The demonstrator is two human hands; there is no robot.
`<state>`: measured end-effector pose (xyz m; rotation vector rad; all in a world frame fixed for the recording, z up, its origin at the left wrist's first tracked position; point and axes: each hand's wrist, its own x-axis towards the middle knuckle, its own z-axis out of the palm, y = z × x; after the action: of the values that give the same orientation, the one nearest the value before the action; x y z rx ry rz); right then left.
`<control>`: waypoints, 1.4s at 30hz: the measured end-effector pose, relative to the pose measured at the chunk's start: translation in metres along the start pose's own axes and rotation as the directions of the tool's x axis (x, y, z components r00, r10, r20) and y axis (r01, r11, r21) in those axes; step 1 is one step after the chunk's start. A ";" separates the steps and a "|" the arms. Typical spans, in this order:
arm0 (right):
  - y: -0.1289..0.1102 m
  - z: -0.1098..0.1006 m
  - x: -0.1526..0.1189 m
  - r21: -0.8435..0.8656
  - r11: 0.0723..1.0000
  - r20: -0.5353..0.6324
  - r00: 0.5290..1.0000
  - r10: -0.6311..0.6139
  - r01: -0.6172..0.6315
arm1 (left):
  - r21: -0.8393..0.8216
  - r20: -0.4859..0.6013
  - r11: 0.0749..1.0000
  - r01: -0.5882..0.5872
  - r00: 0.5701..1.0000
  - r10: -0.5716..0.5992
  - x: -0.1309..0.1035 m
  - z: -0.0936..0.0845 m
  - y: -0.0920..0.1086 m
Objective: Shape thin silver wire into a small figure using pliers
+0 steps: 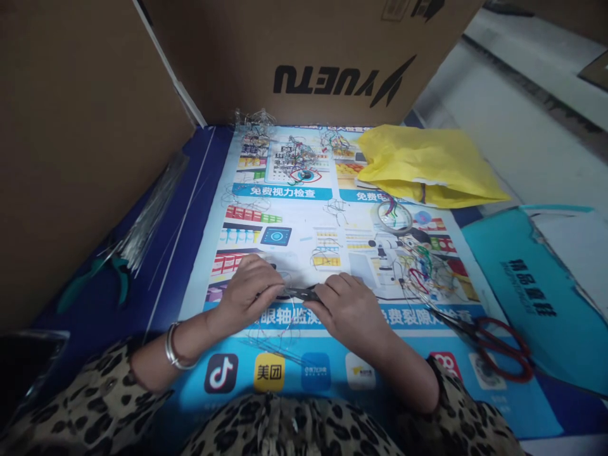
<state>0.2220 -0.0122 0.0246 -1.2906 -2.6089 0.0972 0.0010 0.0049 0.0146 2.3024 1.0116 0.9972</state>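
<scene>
My right hand is closed around small dark pliers, their narrow jaws pointing left. Opposite it, my left hand pinches thin wire right at the jaw tips. Loops of that wire hang below the left fingers and spread over the printed poster sheet. More wire strands lie beyond both hands. To the right, a tangle of coloured wires and threads sits beside the tips of red-handled scissors.
Cardboard box walls rise behind and at left. Green-handled pliers lie by a bundle of straight wires. A yellow bag, a clear round ring and a teal package are on the right. Wire clusters lie at the back.
</scene>
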 end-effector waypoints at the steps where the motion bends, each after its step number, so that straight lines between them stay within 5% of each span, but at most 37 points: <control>1: 0.000 -0.001 0.000 -0.005 1.000 0.007 1.000 0.002 -0.002 | -0.014 -0.005 1.000 0.023 1.000 -0.023 0.000 0.000 0.000; 15: 0.000 -0.001 0.000 -0.034 0.999 -0.004 1.000 -0.027 0.027 | -0.348 0.106 0.861 0.371 0.928 -0.357 -0.002 0.001 -0.004; 42: -0.003 0.007 0.001 -0.022 1.000 -0.032 0.999 0.000 -0.001 | -0.250 0.016 0.915 0.316 0.947 -0.322 -0.004 0.006 -0.001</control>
<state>0.2176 -0.0130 0.0188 -1.2896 -2.5898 0.0474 0.0026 0.0024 0.0084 1.8519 1.1544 0.9574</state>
